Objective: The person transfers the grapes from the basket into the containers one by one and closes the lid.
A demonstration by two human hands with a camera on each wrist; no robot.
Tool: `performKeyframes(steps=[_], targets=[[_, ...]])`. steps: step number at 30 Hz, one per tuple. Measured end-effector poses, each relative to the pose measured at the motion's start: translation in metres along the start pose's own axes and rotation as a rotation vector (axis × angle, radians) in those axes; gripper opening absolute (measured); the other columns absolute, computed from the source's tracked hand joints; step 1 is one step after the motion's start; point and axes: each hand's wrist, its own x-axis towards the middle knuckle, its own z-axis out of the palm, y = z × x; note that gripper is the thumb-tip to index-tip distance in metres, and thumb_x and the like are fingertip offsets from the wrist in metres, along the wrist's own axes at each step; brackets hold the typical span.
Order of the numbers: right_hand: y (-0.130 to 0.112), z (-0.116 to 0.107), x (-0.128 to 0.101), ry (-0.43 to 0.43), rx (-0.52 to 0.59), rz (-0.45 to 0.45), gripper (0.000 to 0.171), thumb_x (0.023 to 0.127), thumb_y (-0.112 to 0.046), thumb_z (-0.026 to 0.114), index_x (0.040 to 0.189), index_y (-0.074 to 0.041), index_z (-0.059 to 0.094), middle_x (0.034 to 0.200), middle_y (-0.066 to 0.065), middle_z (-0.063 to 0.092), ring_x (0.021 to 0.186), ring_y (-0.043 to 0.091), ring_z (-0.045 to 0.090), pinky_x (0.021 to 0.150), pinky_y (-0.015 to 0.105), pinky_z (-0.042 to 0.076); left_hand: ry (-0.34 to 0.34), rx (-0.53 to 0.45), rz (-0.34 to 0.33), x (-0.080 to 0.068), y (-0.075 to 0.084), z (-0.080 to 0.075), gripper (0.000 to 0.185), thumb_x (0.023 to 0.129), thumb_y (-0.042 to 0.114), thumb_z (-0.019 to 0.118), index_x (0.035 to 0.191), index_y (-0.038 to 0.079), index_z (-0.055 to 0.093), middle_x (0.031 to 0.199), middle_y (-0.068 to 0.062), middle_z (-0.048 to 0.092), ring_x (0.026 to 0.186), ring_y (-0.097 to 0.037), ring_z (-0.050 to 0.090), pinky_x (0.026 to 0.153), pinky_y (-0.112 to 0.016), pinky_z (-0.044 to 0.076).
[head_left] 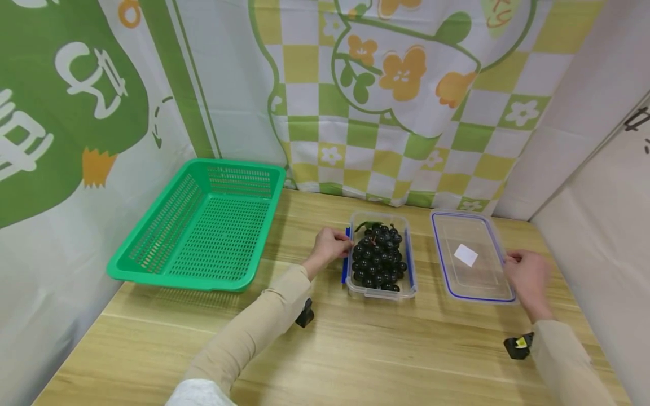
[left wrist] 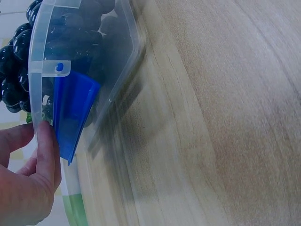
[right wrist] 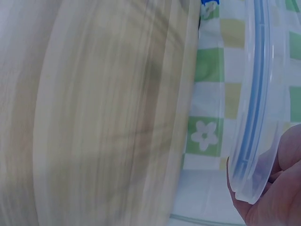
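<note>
A clear plastic container (head_left: 409, 282) with blue latches stands on the table, full of dark grapes (head_left: 377, 259) with a green leaf at the top. At its left side my left hand (head_left: 330, 246) pinches the rim, thumb over the edge and fingers outside beside a hanging blue latch (left wrist: 73, 113). My right hand (head_left: 528, 276) grips the right edge of the clear lid (head_left: 482, 276), which has a blue seal and a white square label. In the right wrist view the lid (right wrist: 256, 103) is seen edge-on above the table, with part of the hand out of frame.
A green plastic basket (head_left: 254, 265) with slotted sides sits at the left of the wooden table (head_left: 386, 355). Patterned cloth (head_left: 365, 152) hangs along the back edge, and pale cloth walls stand on both sides. Black wrist devices (head_left: 518, 345) are on my arms.
</note>
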Motion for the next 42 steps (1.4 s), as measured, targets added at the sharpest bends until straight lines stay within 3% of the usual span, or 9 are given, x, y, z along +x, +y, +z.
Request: performKeyframes(steps=[6,13,21,29,34,42], targets=[[-0.012,0.004,0.000,0.011,0.011,-0.027,0.031,0.088,-0.006,0.044,0.099,0.011,0.067,0.096,0.029,0.067,0.085,0.043,0.062,0.066,0.038,0.042,0.005,0.005,0.013,-0.002,0.000,-0.001,0.015,0.085,0.004,0.067,0.094,-0.007,0.068,0.094,-0.021,0.070,0.072,-0.023,0.071,0.066,-0.026,0.058],[-0.024,0.007,-0.001,0.016,0.040,-0.058,0.029,0.086,-0.004,0.046,0.096,0.012,0.067,0.091,0.029,0.067,0.077,0.039,0.062,0.058,0.029,0.039,0.009,0.004,0.020,-0.003,0.000,-0.001,0.015,0.085,0.004,0.066,0.094,-0.008,0.068,0.093,-0.022,0.070,0.071,-0.022,0.070,0.067,-0.028,0.058],[-0.039,0.009,-0.002,-0.025,0.051,-0.050,0.028,0.089,-0.006,0.047,0.099,0.012,0.067,0.094,0.030,0.067,0.080,0.039,0.063,0.060,0.029,0.041,0.003,0.003,0.016,-0.004,0.000,-0.002,0.015,0.086,0.004,0.066,0.095,-0.007,0.068,0.094,-0.021,0.069,0.065,-0.014,0.067,0.065,-0.025,0.058],[-0.053,0.010,-0.005,-0.032,0.080,-0.095,0.027,0.088,-0.004,0.048,0.100,0.011,0.067,0.095,0.030,0.067,0.079,0.039,0.063,0.059,0.027,0.042,-0.002,0.012,0.019,-0.005,-0.001,-0.003,0.015,0.087,0.005,0.065,0.095,-0.007,0.068,0.094,-0.021,0.069,0.070,-0.018,0.069,0.065,-0.024,0.058],[-0.061,0.012,-0.007,-0.046,0.088,-0.096,0.027,0.089,-0.005,0.048,0.100,0.011,0.067,0.095,0.029,0.067,0.078,0.036,0.062,0.055,0.023,0.041,-0.003,0.016,0.024,-0.006,-0.001,-0.004,0.016,0.087,0.005,0.065,0.096,-0.007,0.068,0.094,-0.021,0.069,0.072,-0.021,0.070,0.065,-0.024,0.058],[-0.076,0.014,-0.008,-0.065,0.094,-0.072,0.026,0.089,-0.005,0.049,0.102,0.009,0.067,0.096,0.028,0.067,0.080,0.036,0.063,0.058,0.025,0.042,-0.004,-0.001,0.026,-0.006,-0.001,-0.004,0.015,0.085,0.002,0.066,0.095,-0.009,0.068,0.093,-0.022,0.068,0.066,-0.019,0.069,0.063,-0.024,0.058]])
